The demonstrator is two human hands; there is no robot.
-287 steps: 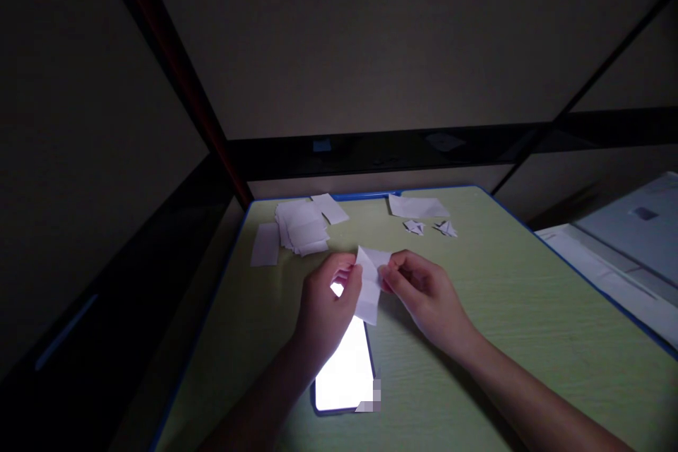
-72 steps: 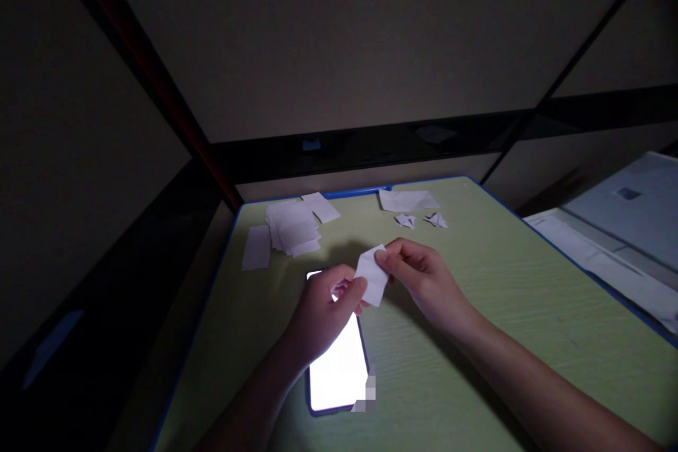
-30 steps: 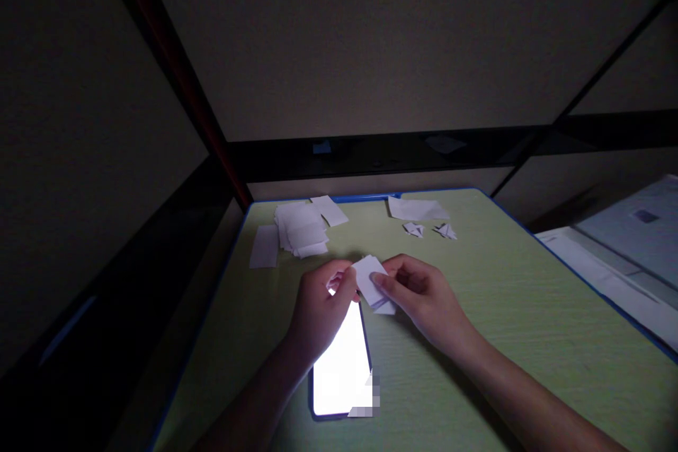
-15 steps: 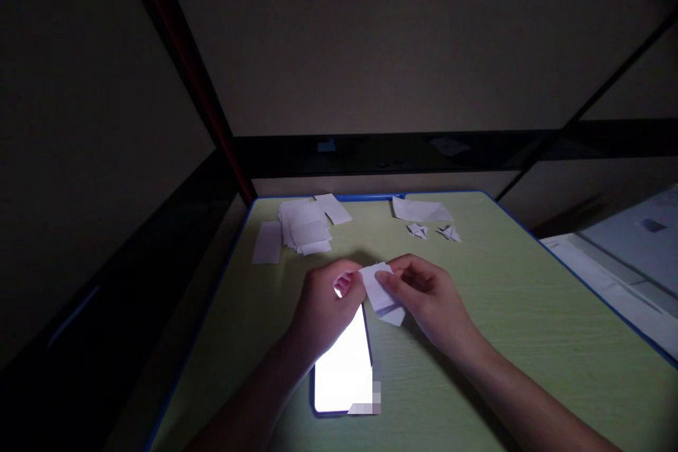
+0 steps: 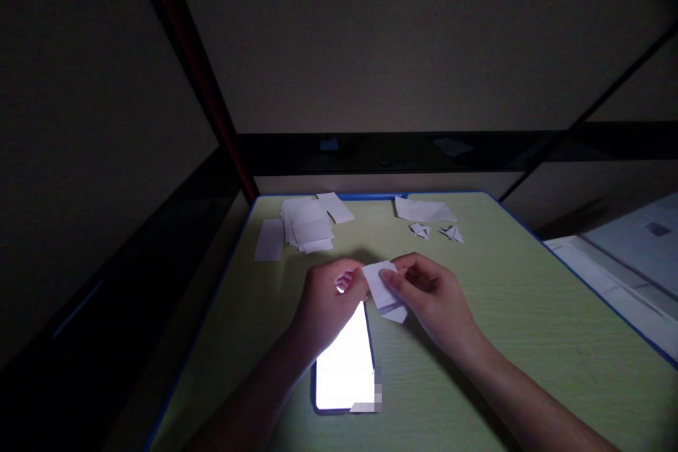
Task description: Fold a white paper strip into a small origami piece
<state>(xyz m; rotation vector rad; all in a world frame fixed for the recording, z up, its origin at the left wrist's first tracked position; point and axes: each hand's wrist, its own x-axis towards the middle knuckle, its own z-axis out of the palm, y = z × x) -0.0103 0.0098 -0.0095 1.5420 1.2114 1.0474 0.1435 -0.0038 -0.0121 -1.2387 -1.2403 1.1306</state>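
Between my hands, above the table, is a small piece of folded white paper with a pointed flap at its lower end. My left hand pinches its upper left corner between thumb and fingers. On the other side my right hand grips it, thumb pressed flat on its face and fingers behind. Below my left hand lies a phone with a bright white screen, partly covered by that hand and forearm.
Several loose white paper sheets are piled at the table's back left. Two small folded paper shapes lie back right, in front of a flat paper sheet. A blue pen-like bar runs along the back edge of the green table.
Both hands keep their hold on the folded paper, and its lower flap shows slightly less. The whole view has shifted a little.
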